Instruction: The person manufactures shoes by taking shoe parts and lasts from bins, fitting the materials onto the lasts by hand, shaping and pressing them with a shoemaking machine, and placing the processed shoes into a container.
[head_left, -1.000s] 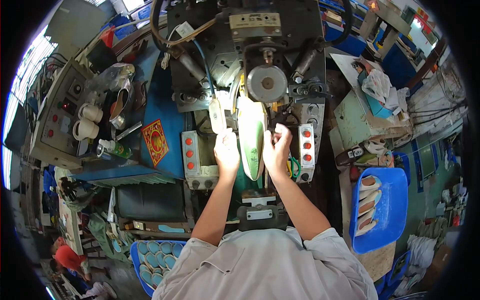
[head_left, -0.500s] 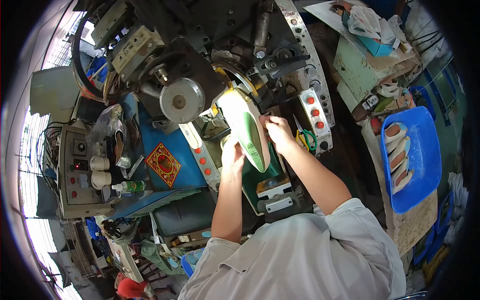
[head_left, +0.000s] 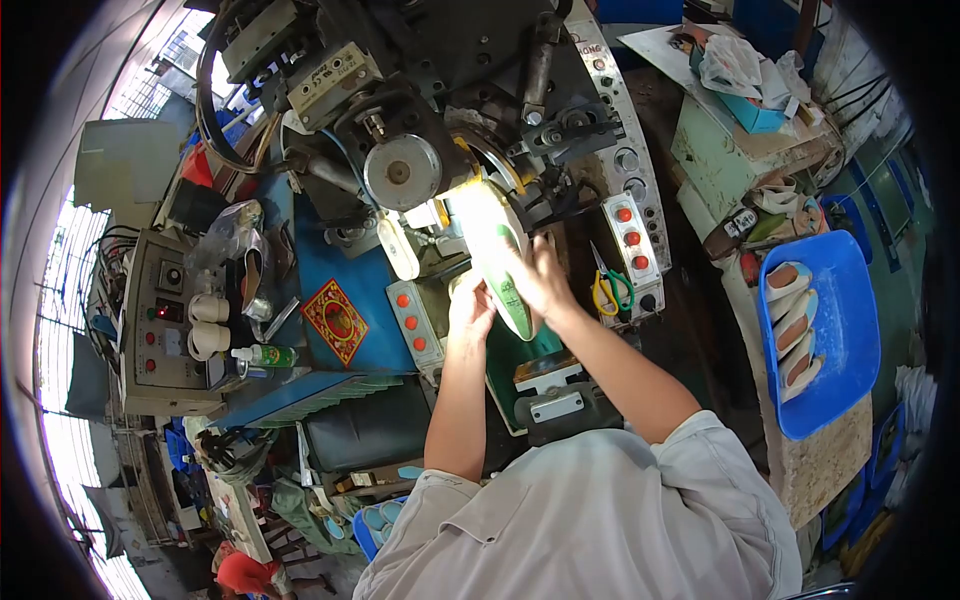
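A pale shoe upper on a green shoe last (head_left: pixel 515 308) is held bottom up, with its toe end under the bright light at the lasting machine (head_left: pixel 490 160). The light washes out much of its surface. My left hand (head_left: pixel 470 306) is closed on the left side of it, near the heel end; part of the fingers is hidden. Over the right edge and across the green bottom lies my right hand (head_left: pixel 543 285), gripping it with the thumb side toward the machine.
Red-button panels (head_left: pixel 632 240) flank the machine on both sides. Green-and-yellow scissors (head_left: pixel 610 288) lie by the right panel. At far right, a blue tub (head_left: pixel 845 330) holds several shoes. A control box (head_left: pixel 160 320), pale shoe pieces and a bottle (head_left: pixel 270 356) are at left.
My right hand has moved from the shoe's right edge onto its green bottom. My left hand keeps its grip on the left side. The camera view has shifted slightly.
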